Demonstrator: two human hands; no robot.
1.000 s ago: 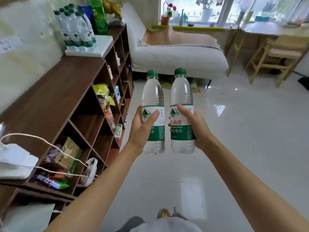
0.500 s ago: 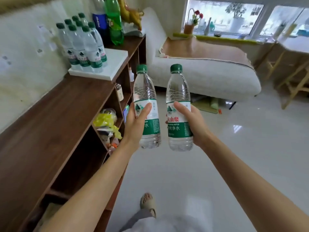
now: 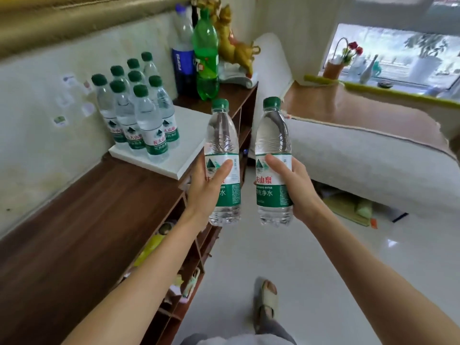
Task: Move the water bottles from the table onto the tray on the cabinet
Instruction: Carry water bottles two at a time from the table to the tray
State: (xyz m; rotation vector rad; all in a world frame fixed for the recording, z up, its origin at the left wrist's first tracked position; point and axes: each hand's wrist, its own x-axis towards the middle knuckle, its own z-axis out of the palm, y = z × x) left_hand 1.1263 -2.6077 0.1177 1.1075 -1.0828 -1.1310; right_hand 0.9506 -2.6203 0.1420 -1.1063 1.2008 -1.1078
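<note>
My left hand (image 3: 206, 189) grips one clear water bottle (image 3: 221, 143) with a green cap and green label, held upright. Beside it, my right hand (image 3: 296, 188) grips a second, matching bottle (image 3: 273, 140), also upright. Both bottles hang in the air just right of the white tray (image 3: 184, 155), which lies on the brown cabinet top (image 3: 82, 220). Several like bottles (image 3: 139, 113) stand grouped on the tray's far left part. The tray's near right part is bare.
A blue soda bottle (image 3: 183, 58), a green soda bottle (image 3: 206, 56) and a gold figurine (image 3: 234, 46) stand behind the tray. A white sofa (image 3: 361, 165) lies to the right. Open cabinet shelves (image 3: 189, 260) hold small items. My sandalled foot (image 3: 267, 297) is on the pale floor.
I have walked closer to the cabinet. The tray and its bottles now lie much nearer, just left of the two bottles I carry. My grip on both is unchanged.
</note>
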